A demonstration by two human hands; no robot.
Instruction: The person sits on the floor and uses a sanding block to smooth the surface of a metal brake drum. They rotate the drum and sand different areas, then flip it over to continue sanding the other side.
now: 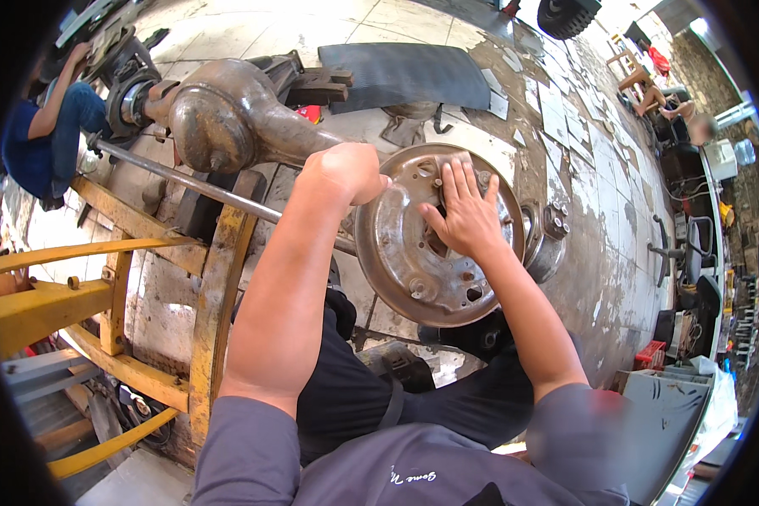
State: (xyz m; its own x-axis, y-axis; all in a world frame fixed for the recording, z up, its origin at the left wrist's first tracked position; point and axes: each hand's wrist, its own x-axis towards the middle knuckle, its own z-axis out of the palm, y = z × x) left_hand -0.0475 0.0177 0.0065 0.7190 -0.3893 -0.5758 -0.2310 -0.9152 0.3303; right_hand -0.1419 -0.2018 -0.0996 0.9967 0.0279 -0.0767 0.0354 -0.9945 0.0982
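Note:
A round, worn metal brake backing plate (388,244) with several holes and studs stands tilted in front of me. My left hand (346,173) is closed at its upper left rim, the thumb lying over the edge. The other fingers are curled out of sight behind the hand. Flat against the plate's face lies my right hand (465,211), fingers spread, covering part of its middle. Behind my left hand, a rusty axle housing (219,118) with a bulging differential cover reaches from the upper left toward the plate.
A long metal rod (185,184) slants past a yellow metal frame (219,312) on the left. Beyond the axle lies a dark ribbed mat (405,76). Another person (51,126) works at upper left. A grey cabinet (662,413) and cluttered bench stand right.

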